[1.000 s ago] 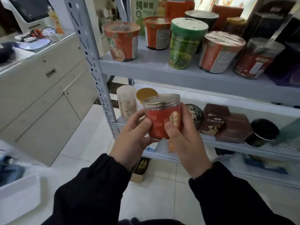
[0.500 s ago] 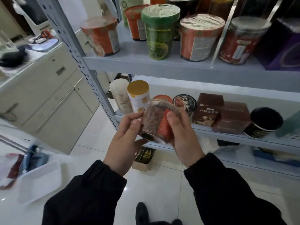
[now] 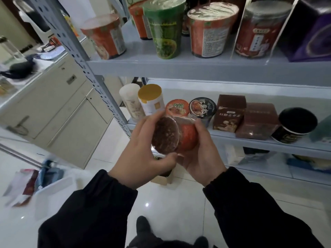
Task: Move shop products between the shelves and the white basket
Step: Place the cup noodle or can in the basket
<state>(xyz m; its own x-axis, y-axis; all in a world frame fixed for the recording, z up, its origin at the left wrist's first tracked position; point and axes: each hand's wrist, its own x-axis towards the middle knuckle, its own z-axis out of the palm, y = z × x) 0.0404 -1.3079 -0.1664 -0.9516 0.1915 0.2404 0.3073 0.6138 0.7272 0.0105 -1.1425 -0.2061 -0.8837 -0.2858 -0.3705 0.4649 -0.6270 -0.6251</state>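
Both hands are raised in front of the chest, black sleeves [image 3: 93,212] reaching in from the bottom edge, and together they clasp one clear plastic jar [image 3: 172,135]. The left hand [image 3: 141,151] wraps the near end of it, fingers curled over the top rim and the thumb hooked under the bottom edge. The right hand [image 3: 202,154] cups the far side from the right, fingertips over the top and the palm under the jar's body. The jar lies tipped on its side, one flat round end turned toward the camera. Through that clear end shows a dense, dark reddish-brown filling, and an orange-red label bands the wall. It is held in the air just in front of the middle shelf [image 3: 250,140], touching nothing there. Behind it on that shelf stand a yellow-lidded canister [image 3: 150,99], an orange-lidded cup [image 3: 177,107], a dark-lidded cup [image 3: 202,107] and a brown box [image 3: 230,113]. The upper shelf [image 3: 161,67] carries a green noodle cup [image 3: 164,27] among red ones. The white basket [image 3: 53,192] sits blurred at lower left, well apart from the jar.
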